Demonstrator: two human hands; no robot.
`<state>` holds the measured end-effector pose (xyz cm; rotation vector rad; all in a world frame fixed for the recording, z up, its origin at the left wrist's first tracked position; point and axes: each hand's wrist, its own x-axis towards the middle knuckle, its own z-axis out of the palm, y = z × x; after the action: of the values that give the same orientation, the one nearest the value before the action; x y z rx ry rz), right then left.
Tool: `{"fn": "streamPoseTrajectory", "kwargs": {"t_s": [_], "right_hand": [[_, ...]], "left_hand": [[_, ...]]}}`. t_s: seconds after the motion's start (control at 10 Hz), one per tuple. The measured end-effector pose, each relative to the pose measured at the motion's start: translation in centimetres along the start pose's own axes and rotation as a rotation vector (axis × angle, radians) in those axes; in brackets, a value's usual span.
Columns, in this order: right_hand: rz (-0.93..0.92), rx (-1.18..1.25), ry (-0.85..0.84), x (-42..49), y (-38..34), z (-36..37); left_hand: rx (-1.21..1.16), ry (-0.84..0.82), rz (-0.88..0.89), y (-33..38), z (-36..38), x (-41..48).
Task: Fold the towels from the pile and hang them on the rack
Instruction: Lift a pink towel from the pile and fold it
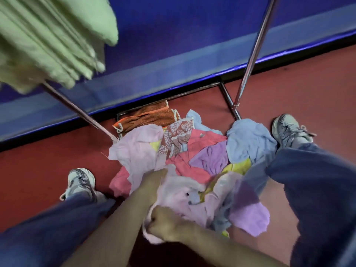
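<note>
Standing astride the pile (pixel 204 151), the person clenches the right hand (pixel 167 224) on the pale pink towel (pixel 179 191) at six o'clock, the left hand (pixel 154 180) gripping it too with fingers buried, probably to tug it free toward the rack (pixel 254 53) at one o'clock.

L hand (pixel 156 177) & R hand (pixel 166 225) both grip pink towel (pixel 180 189).

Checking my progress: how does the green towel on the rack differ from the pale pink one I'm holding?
The green towel hangs folded in layers on the rack; the pale pink towel is crumpled at the pile. Green towel untouched; pink towel gripped by left hand and right hand. Both are plain cloth.
</note>
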<state>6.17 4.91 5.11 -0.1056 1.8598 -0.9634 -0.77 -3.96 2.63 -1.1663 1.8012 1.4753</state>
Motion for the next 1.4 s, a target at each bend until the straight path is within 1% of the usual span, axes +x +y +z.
{"fn": "streamPoseTrajectory", "kwargs": {"t_s": [0.1, 0.2, 0.3, 0.4, 0.5, 0.6, 0.7, 0.8, 0.9, 1.0, 1.1, 1.2, 1.3, 1.4], "right_hand": [[-0.090, -0.099, 0.101, -2.7, -2.1, -1.9], [-0.115, -0.133, 0.379, -5.5, -2.8, -5.8], [-0.128, 0.023, 0.635, -9.3, -4.2, -9.4], [-0.397, 0.129, 0.547, -14.1, -7.1, -11.1], [-0.459, 0.091, 0.461, -17.0, -9.5, -11.6], [-0.526, 0.033, 0.573, -19.3, -11.3, -11.7], [-0.590, 0.026, 0.708, -22.3, -12.7, -11.8], [-0.551, -0.106, 0.726, -24.6, -12.8, -12.1], [-0.428, -0.254, 0.725, -25.2, -11.9, -12.2], [-0.327, -0.400, 0.685, -25.5, -10.7, -12.7], [-0.296, -0.333, 0.696, -26.7, -10.0, -14.9], [-0.268, -0.317, 0.731, -29.0, -10.3, -17.5], [-0.261, -0.435, 0.823, -31.6, -13.1, -20.0], [-0.304, -0.626, 0.995, -35.4, -18.8, -22.2]], "left_hand": [[0.082, -0.033, 0.137, 3.2, -2.6, -6.8], [0.079, -0.108, 0.220, 4.1, -4.1, -10.5], [0.075, -0.119, 0.336, 5.1, -5.1, -14.9], [0.162, -0.137, 0.583, 6.3, -5.6, -19.8], [0.272, -0.110, 0.840, 8.5, -5.8, -24.7], [0.353, 0.013, 1.011, 11.2, -6.9, -28.4], [0.227, 0.158, 1.135, 12.9, -8.3, -31.8], [0.089, 0.273, 1.227, 14.4, -10.1, -34.5], [0.003, 0.302, 1.276, 15.5, -11.8, -36.4], [0.019, 0.337, 1.314, 15.6, -14.0, -37.9], [0.197, 0.469, 1.369, 15.0, -17.0, -38.0], [0.473, 0.551, 1.289, 13.7, -20.3, -37.2], [0.784, 0.525, 1.149, 14.1, -23.0, -36.7], [0.823, 0.719, 1.195, 17.5, -24.6, -39.2]]}}
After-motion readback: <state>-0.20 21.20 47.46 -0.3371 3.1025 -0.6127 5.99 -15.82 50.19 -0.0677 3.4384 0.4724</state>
